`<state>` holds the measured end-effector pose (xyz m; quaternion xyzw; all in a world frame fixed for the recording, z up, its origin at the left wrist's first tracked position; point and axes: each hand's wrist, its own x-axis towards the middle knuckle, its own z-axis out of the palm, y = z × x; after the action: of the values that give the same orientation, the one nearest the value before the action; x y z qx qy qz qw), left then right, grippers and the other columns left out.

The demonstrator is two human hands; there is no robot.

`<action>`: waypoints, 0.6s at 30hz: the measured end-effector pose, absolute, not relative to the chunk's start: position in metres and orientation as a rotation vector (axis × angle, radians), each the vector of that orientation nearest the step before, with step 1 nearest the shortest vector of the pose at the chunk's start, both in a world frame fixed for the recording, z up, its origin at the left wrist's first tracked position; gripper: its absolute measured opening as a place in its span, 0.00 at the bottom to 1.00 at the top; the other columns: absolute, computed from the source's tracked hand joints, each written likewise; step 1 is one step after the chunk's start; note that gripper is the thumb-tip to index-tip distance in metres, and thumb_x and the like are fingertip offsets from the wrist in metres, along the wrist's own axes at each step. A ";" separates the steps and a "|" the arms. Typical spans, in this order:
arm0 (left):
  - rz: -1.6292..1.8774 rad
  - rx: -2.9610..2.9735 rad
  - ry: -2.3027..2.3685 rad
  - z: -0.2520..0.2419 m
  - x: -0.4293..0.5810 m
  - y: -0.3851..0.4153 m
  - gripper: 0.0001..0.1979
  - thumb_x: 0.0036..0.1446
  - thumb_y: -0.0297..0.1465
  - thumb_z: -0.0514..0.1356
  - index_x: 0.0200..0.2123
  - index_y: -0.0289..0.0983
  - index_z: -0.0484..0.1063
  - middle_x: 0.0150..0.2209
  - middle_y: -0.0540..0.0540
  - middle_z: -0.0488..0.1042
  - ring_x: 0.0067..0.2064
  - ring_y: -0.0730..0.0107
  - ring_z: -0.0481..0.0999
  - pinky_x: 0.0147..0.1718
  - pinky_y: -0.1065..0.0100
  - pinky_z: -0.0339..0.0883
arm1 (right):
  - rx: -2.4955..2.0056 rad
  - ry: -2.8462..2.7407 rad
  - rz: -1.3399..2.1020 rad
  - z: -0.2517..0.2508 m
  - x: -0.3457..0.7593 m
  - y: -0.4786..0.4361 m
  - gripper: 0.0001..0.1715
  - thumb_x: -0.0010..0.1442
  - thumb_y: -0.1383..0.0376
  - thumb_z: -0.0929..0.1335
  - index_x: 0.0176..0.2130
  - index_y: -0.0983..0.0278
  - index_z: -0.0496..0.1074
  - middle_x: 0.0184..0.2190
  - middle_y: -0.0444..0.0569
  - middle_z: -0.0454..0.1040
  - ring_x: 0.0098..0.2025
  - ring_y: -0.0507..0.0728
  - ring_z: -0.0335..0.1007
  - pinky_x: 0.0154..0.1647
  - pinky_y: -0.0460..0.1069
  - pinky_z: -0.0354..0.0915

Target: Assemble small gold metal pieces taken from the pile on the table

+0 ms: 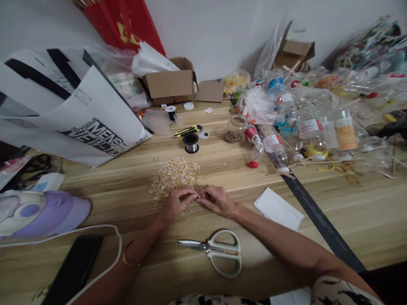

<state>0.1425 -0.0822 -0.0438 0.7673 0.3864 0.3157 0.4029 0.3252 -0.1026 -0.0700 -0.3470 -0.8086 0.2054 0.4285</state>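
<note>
My left hand (179, 202) and my right hand (218, 200) meet at the front edge of a pile of small gold and silver beads or findings (173, 176). Both sets of fingertips are pinched together around a tiny light piece, too small to name. Just below the hands lies a short beaded chain (192, 211) with a ring on it. A few more tiny silver pieces (198, 228) rest nearer to me. Scissors with cream handles (222, 248) lie slightly open below the hands, blades pointing left.
Behind the pile are a wire spool (191, 144), a yellow-black utility knife (187, 131) and a glass jar (235, 128). Plastic bottles (275, 148) crowd the right. A large paper bag (79, 110), a purple-white device (54, 214) and a phone (76, 267) occupy the left. Folded paper (278, 207) lies right.
</note>
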 end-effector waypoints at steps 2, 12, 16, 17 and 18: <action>0.819 1.926 0.990 -0.043 0.143 -0.083 0.09 0.54 0.32 0.59 0.26 0.34 0.74 0.27 0.45 0.76 0.31 0.69 0.73 0.33 0.69 0.65 | -0.857 -2.026 0.517 -0.070 0.325 -0.103 0.07 0.61 0.62 0.64 0.34 0.64 0.62 0.24 0.43 0.66 0.23 0.49 0.59 0.25 0.43 0.57; 0.825 1.910 1.006 -0.037 0.141 -0.084 0.06 0.53 0.29 0.59 0.26 0.34 0.73 0.27 0.46 0.75 0.31 0.69 0.72 0.33 0.70 0.64 | -0.876 -2.020 0.562 -0.061 0.328 -0.104 0.09 0.63 0.62 0.61 0.36 0.65 0.64 0.26 0.45 0.67 0.25 0.50 0.61 0.28 0.45 0.59; 0.837 1.935 0.985 -0.040 0.142 -0.084 0.06 0.52 0.29 0.59 0.25 0.34 0.73 0.26 0.46 0.74 0.30 0.70 0.72 0.33 0.70 0.64 | -0.883 -1.981 0.601 -0.059 0.328 -0.104 0.08 0.63 0.63 0.60 0.37 0.65 0.64 0.28 0.47 0.67 0.28 0.51 0.63 0.29 0.45 0.61; 0.842 1.938 0.977 -0.042 0.142 -0.084 0.06 0.52 0.29 0.59 0.25 0.34 0.73 0.26 0.46 0.74 0.30 0.70 0.72 0.33 0.70 0.64 | -0.872 -1.989 0.603 -0.060 0.328 -0.104 0.07 0.62 0.63 0.62 0.37 0.65 0.64 0.28 0.47 0.67 0.28 0.51 0.63 0.29 0.45 0.61; 0.845 1.941 0.970 -0.043 0.142 -0.084 0.06 0.52 0.29 0.60 0.25 0.34 0.73 0.26 0.46 0.74 0.30 0.70 0.72 0.33 0.70 0.64 | -0.857 -2.001 0.599 -0.060 0.327 -0.104 0.07 0.60 0.63 0.64 0.37 0.65 0.64 0.28 0.47 0.67 0.28 0.51 0.63 0.29 0.45 0.61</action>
<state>0.1421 -0.0836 -0.0431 0.7655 0.3828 0.3333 0.3955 0.3270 -0.1042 -0.0602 -0.3431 -0.8012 0.2397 0.4276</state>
